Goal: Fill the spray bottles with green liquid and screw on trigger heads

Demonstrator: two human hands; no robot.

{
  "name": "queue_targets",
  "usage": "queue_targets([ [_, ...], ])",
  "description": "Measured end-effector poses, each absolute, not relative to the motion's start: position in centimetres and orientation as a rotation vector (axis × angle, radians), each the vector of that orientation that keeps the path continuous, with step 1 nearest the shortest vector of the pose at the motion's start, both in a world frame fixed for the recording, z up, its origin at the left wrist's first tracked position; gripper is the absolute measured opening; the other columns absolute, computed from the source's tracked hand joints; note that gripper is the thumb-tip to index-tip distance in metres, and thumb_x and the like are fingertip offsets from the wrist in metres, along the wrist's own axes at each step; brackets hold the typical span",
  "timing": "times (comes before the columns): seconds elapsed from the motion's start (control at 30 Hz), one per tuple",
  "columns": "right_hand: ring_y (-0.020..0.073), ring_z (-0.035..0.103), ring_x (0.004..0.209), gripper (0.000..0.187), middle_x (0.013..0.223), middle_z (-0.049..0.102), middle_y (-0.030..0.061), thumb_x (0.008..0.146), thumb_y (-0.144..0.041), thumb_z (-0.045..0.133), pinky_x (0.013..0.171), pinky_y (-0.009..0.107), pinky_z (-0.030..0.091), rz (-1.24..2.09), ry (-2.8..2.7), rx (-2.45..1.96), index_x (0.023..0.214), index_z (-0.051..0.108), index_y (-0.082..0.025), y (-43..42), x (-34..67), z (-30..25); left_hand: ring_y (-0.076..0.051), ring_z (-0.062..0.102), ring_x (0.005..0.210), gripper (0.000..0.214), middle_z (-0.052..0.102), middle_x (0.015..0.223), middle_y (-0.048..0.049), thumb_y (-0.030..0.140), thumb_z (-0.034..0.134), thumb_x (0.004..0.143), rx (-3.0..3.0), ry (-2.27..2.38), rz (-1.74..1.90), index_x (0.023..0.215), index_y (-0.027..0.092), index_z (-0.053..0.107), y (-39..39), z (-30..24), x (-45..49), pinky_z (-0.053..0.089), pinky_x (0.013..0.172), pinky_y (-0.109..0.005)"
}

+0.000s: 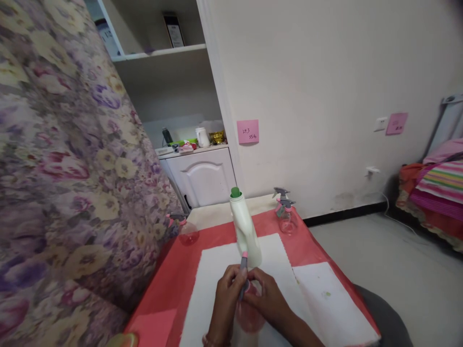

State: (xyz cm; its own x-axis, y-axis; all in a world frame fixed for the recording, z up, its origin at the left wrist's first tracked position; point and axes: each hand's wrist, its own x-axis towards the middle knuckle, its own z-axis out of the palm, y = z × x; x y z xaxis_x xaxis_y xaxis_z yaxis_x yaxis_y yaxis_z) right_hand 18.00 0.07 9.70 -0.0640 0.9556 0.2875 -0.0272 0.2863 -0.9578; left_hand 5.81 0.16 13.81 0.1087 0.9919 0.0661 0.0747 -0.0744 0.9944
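Note:
A clear spray bottle (pixel 250 318) stands upright close to me on the white sheet, with a grey trigger head (pixel 243 262) and a pink nozzle. My left hand (pixel 228 291) is closed around the trigger head. The fingers of my right hand (pixel 269 294) are closed about the bottle's neck, partly hiding it. Just beyond my hands is a tall pale-green jug (pixel 246 231) with a green piece (pixel 235 192) at its mouth. The table reflects red through the clear bottle, so I cannot tell whether it contains liquid.
One spray bottle (pixel 188 234) sits at the table's left edge; another (pixel 288 224) is at the back right, with a further sprayer behind it. White sheets (pixel 325 299) cover part of the red tabletop (pixel 159 284). A floral curtain (pixel 72 168) hangs along the left.

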Motion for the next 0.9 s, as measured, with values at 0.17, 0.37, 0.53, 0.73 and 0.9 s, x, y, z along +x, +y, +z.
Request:
queue_targets([
  [0.17,0.0249,0.066,0.082,0.015,0.082,0.071,0.0024,0.068,-0.016,0.071,0.077,0.035,0.048,1.026,-1.333,-1.001,0.083,0.067,-0.018,-0.3,17.6,9.4,-0.013,0.047,0.065,0.032,0.052,0.067,0.0036,0.048,0.063,0.085,1.176,1.065,1.261,0.071,0.02,0.056,-1.0,13.4,6.9,0.04,0.061,-0.023],
  [0.37,0.0237,0.066,0.094,0.022,0.098,0.071,0.0037,0.076,-0.024,0.07,0.084,0.035,0.05,1.072,-1.394,-0.878,0.097,0.069,-0.02,-0.6,18.0,9.7,-0.013,0.051,0.066,0.03,0.058,0.068,0.0016,0.046,0.067,0.082,1.132,1.035,1.298,0.073,0.019,0.06,-1.4,12.9,7.4,0.043,0.062,-0.023],
  [0.53,0.0232,0.061,0.1,0.028,0.103,0.067,0.0034,0.084,-0.032,0.065,0.089,0.036,0.046,1.082,-1.542,-0.775,0.11,0.069,-0.024,-0.2,18.7,9.6,-0.014,0.052,0.07,0.029,0.057,0.072,0.0022,0.047,0.064,0.084,1.123,1.035,1.299,0.075,0.02,0.059,-1.6,13.3,7.2,0.044,0.063,-0.024],
  [0.73,0.0234,0.061,0.09,0.024,0.092,0.067,0.0042,0.082,-0.04,0.067,0.082,0.035,0.046,1.065,-1.554,-0.851,0.093,0.072,-0.019,0.2,18.6,9.5,-0.013,0.049,0.067,0.03,0.055,0.069,0.0032,0.046,0.065,0.083,1.086,1.041,1.336,0.07,0.02,0.059,-1.7,13.7,7.2,0.041,0.06,-0.022],
  [0.9,0.0245,0.063,0.089,0.026,0.089,0.068,0.0045,0.077,-0.041,0.07,0.081,0.036,0.046,1.052,-1.513,-0.875,0.091,0.073,-0.019,0.5,18.4,9.3,-0.013,0.047,0.065,0.031,0.052,0.066,0.0041,0.046,0.069,0.079,1.004,1.004,1.315,0.068,0.02,0.057,-1.0,13.7,7.0,0.041,0.061,-0.024],
])
